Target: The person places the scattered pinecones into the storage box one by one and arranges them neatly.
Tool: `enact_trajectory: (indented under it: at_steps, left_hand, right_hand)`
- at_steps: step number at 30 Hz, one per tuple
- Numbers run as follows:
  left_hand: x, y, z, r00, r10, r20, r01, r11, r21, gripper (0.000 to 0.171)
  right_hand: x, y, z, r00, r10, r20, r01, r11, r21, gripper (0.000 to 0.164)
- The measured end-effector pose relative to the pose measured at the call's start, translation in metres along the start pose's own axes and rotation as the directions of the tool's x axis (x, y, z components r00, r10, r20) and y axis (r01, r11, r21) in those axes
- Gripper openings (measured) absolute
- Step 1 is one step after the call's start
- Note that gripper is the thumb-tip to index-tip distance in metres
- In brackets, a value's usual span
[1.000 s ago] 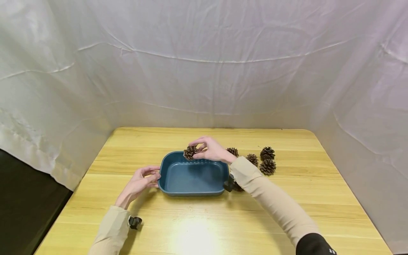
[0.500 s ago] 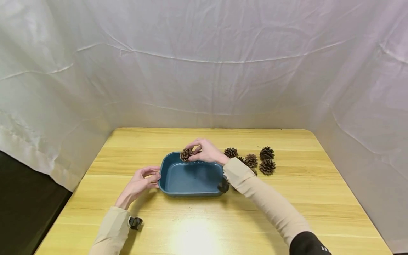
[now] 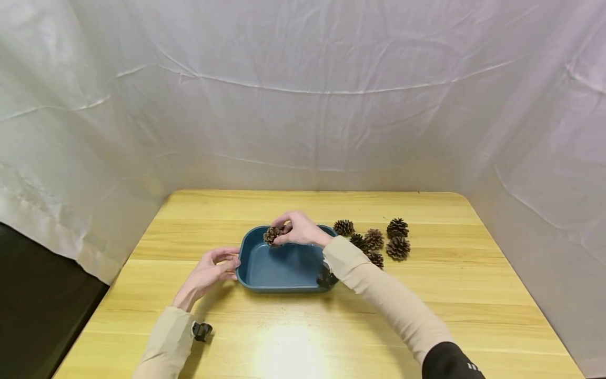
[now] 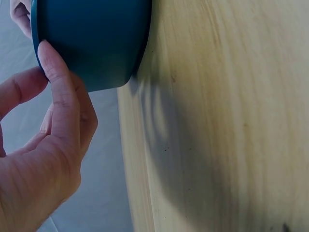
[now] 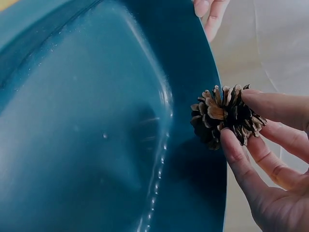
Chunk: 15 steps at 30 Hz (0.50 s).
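A deep blue rectangular dish with rounded corners (image 3: pixel 284 268) stands on the wooden table. At its left end, my left hand (image 3: pixel 208 271) pinches the rim; in the left wrist view the fingertips (image 4: pixel 49 55) meet the dish's outer wall (image 4: pixel 96 43). My right hand (image 3: pixel 300 230) holds a brown pine cone (image 3: pixel 272 236) above the dish's back left part. Thumb and fingers grip the cone (image 5: pixel 217 116) from one side in the right wrist view, its free end pointing inward over the dish. No other cone shows inside the dish.
Several pine cones (image 3: pixel 374 239) lie on the table to the right of the dish, partly behind the right sleeve (image 3: pixel 383 295). The wooden tabletop (image 3: pixel 450 263) ends at the back against pale hanging cloth (image 3: pixel 307 131). A black area (image 3: pixel 42 300) lies beyond the left edge.
My right hand has moved left and slightly lower with the pine cone, from above the back rim to over the dish's inside. My left hand stays at the rim.
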State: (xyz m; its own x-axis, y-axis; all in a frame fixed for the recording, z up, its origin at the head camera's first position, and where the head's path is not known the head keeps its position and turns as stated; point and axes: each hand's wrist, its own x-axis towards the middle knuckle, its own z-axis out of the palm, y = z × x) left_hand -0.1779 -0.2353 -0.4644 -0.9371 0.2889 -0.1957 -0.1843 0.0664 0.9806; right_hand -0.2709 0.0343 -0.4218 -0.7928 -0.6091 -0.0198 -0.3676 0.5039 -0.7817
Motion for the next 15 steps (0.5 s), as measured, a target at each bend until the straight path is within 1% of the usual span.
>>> enact_trajectory:
  at_steps: [15]
  left_hand:
    - [0.0002,-0.0003,0.0000,1.000,0.006,0.017,-0.006,1.000,0.005,0.053]
  right_hand:
    - [0.0086,-0.0080,0.0082,1.000,0.020,0.012,-0.020,0.999,-0.032,0.039]
